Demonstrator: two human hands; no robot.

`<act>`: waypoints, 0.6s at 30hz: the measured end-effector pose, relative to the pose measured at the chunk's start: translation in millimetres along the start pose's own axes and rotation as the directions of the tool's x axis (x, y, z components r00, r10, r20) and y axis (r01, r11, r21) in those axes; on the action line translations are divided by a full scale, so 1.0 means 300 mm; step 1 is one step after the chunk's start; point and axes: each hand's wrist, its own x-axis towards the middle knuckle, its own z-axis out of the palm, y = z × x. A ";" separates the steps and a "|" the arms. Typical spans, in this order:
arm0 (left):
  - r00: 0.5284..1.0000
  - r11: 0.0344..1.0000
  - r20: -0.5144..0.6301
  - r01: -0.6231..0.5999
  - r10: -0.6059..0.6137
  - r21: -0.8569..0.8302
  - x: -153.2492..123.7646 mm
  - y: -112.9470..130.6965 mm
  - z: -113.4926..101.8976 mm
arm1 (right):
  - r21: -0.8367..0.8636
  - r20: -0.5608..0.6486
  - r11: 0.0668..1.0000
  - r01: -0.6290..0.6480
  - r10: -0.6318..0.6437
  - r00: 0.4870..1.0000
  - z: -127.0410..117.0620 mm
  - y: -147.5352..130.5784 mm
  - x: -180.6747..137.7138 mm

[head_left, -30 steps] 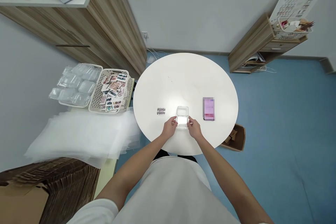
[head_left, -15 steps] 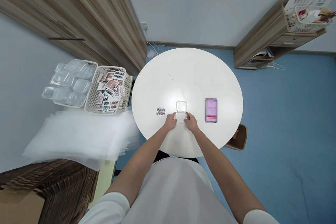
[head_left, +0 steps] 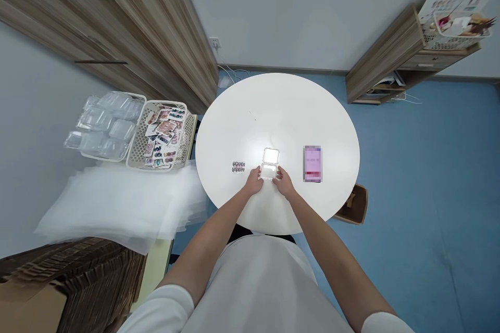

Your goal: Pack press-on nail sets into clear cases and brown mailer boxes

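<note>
A clear plastic case with its lid unfolded away from me is held over the white round table. My left hand grips the case by its left edge, fingers closed on it. On the opposite edge, my right hand pinches it the same way. Just left of my left hand lies a small card of press-on nails, dark and purplish, in two rows. To the right of my right hand rests a pink-purple, blurred-out rectangle, perhaps a phone.
At left stand a basket of clear plastic cases and a basket of nail cards. Near them are stacked translucent white sheets and folded brown cardboard. A brown bin sits by the table's right edge.
The clear case has tilted slightly in my hands, and its lid now catches bright light. Both hands keep their grip on its sides. The view has shifted a little.
</note>
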 end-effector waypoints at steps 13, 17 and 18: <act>0.997 0.997 -0.077 -0.025 0.019 -0.073 -0.012 0.001 0.005 | 0.008 0.036 0.999 0.039 -0.039 0.999 -0.013 0.006 -0.013; 0.998 0.999 -0.069 -0.007 0.004 -0.039 -0.027 0.005 -0.002 | -0.068 -0.045 0.996 0.062 -0.065 0.997 -0.028 -0.015 -0.028; 0.998 1.000 -0.069 -0.006 0.005 -0.025 -0.031 0.003 -0.007 | -0.101 -0.101 0.992 0.081 -0.091 0.991 -0.029 -0.025 -0.033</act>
